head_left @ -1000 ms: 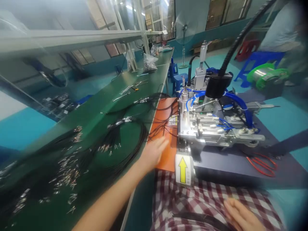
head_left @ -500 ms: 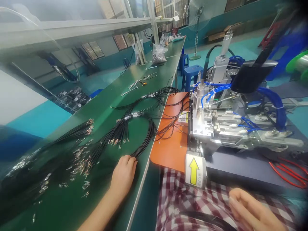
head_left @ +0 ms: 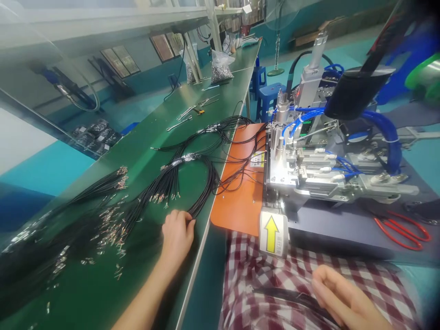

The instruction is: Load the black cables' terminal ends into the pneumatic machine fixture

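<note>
My left hand (head_left: pixel 178 233) rests on the green bench, fingers curled over the near end of a looped bundle of thin black cables (head_left: pixel 205 195). The bundle is wrapped in clear film near its top, and stripped wire ends (head_left: pixel 165 198) fan out inside the loop. What lies under the fingers is hidden. My right hand (head_left: pixel 343 295) hovers over the checked cloth on my lap, loosely curved, with a gap at the thumb and nothing visible in it. A dark strap-like strip (head_left: pixel 285 293) lies on the cloth beside it.
More black cables with bare ends (head_left: pixel 113 224) lie at left. A metal machine (head_left: pixel 302 169) with blue air tubes stands at right behind an orange plate (head_left: pixel 237 206). Red-handled pliers (head_left: pixel 400 231) lie on its base. Tweezers-like tools (head_left: pixel 185 114) and a bag of small parts (head_left: pixel 222 68) sit farther back.
The view has shifted slightly. My left hand stays at the cable bundle, its fingers a little more bunched. My right hand has moved slightly left over the lap.
</note>
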Tool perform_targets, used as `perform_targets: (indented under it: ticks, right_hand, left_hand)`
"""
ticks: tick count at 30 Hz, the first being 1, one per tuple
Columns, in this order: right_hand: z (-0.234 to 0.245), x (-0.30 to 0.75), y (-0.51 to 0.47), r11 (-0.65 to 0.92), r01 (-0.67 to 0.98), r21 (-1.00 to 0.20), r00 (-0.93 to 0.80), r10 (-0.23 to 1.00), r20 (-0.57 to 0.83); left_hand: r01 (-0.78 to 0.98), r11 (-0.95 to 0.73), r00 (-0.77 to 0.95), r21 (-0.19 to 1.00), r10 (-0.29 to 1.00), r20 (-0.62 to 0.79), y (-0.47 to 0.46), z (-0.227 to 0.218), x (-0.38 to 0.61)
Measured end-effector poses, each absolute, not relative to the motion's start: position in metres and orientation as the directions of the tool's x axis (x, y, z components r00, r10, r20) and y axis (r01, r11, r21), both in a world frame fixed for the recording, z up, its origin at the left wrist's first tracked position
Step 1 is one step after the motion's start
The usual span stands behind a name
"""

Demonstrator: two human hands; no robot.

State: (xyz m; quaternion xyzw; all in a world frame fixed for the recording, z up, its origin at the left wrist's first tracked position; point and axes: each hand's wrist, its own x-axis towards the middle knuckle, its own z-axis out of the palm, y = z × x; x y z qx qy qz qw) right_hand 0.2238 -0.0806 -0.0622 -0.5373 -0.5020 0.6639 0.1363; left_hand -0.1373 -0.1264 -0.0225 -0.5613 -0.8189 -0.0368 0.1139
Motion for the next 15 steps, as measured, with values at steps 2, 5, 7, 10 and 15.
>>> perform_targets:
  ticks: [2,5,7,10,15]
  right_hand:
    - [-0.061,0.225,-0.079,-0.468,0.331,-0.819,-0.394,0.72,-0.571]
    - [-0.062,0.228,-0.079,-0.46,0.295,-0.838,-0.408,0.732,-0.546]
    - [-0.062,0.229,-0.079,-0.446,0.295,-0.845,-0.392,0.75,-0.533]
    - [-0.06,0.229,-0.078,-0.426,0.327,-0.844,-0.388,0.754,-0.531]
    - [-0.045,0.222,-0.073,-0.36,0.352,-0.864,-0.456,0.74,-0.494]
  left_hand:
    - [0.946,0.321,-0.311,-0.039,0.937,0.16,-0.12,-0.013,-0.143]
    - [0.962,0.271,-0.269,-0.01,0.959,0.089,-0.114,0.004,-0.145]
    - [0.961,0.277,-0.278,0.013,0.959,0.052,-0.109,0.018,-0.146]
    - [0.948,0.31,-0.31,0.073,0.951,-0.007,-0.1,0.041,-0.152]
    - [0.566,0.398,-0.124,0.722,0.907,-0.403,-0.082,0.086,-0.162]
